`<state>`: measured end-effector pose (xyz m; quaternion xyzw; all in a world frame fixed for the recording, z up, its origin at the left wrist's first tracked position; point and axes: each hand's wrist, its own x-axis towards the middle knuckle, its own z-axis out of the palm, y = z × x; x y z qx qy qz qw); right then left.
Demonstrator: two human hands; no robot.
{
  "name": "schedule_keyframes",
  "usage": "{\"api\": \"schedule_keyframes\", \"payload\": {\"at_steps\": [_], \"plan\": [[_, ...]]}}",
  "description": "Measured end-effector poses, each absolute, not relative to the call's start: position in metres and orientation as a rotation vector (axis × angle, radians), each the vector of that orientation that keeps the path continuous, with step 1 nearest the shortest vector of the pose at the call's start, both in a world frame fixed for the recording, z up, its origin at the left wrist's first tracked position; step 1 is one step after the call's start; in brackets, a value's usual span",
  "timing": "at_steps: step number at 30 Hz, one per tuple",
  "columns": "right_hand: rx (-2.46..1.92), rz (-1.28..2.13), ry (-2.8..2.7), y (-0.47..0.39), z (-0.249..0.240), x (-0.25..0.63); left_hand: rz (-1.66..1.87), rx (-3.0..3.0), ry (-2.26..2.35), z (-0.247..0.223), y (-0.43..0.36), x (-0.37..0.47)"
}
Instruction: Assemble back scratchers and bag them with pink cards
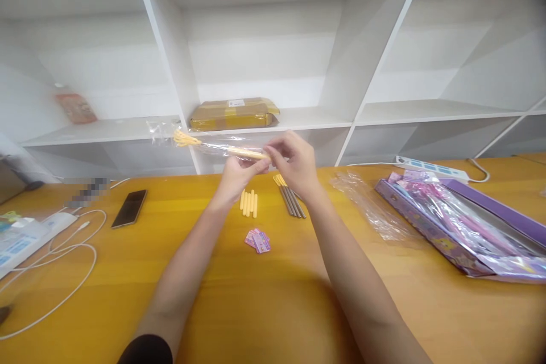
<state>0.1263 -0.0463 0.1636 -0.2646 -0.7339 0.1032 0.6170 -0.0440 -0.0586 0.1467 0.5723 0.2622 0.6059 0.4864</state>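
A long yellow stick [245,152] with a claw-like yellow head [185,137], perhaps a back scratcher, lies inside a clear plastic sleeve [217,145]. Both hands hold it up, nearly level, above the far part of the table. My left hand [241,175] pinches it from below near its right end. At that right end, the fingers of my right hand [294,162] are closed on the sleeve and stick. Below on the table lie several short yellow handles [248,203], several grey metal rods [292,202] with yellow heads, and a few pink-purple cards [258,240].
On the right lie an open purple box [443,239] of bagged pink items, loose clear sleeves [377,207] and a power strip [433,169]. A phone [129,209], white cables [91,261] and another power strip [38,239] are left. A cardboard box [234,114] sits on the shelf.
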Motion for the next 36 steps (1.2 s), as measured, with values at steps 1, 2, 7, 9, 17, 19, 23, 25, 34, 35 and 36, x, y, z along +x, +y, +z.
{"api": "schedule_keyframes", "payload": {"at_steps": [1, 2, 7, 9, 17, 19, 23, 25, 34, 35, 36], "plan": [[-0.61, 0.232, -1.69, -0.047, 0.164, 0.126, 1.476, 1.404, 0.648, 0.146, -0.059, -0.044], [-0.614, 0.23, -1.692, -0.048, 0.165, 0.126, 1.477, 1.412, 0.656, 0.146, -0.059, -0.045], [-0.632, 0.213, -1.682, -0.05, 0.164, 0.123, 1.494, 1.42, 0.675, 0.151, -0.062, -0.044], [-0.625, 0.213, -1.681, -0.05, 0.163, 0.121, 1.499, 1.429, 0.7, 0.154, -0.064, -0.044], [-0.556, 0.727, -1.539, -0.043, 0.156, 0.107, 1.496, 1.559, 0.889, 0.168, -0.072, -0.064], [-0.513, 0.928, -1.542, -0.04, 0.154, 0.104, 1.509, 1.608, 0.899, 0.169, -0.074, -0.074], [-0.45, 1.137, -1.602, -0.034, 0.151, 0.101, 1.421, 1.726, 0.881, 0.173, -0.078, -0.088], [-0.43, 1.178, -1.622, -0.033, 0.15, 0.101, 1.383, 1.76, 0.89, 0.175, -0.079, -0.09], [-0.42, 1.165, -1.732, -0.037, 0.156, 0.109, 1.322, 1.812, 0.858, 0.173, -0.077, -0.089], [-0.413, 1.168, -1.741, -0.037, 0.156, 0.109, 1.322, 1.812, 0.852, 0.173, -0.077, -0.089], [-0.402, 1.173, -1.748, -0.037, 0.156, 0.11, 1.322, 1.813, 0.848, 0.172, -0.076, -0.089]]}}
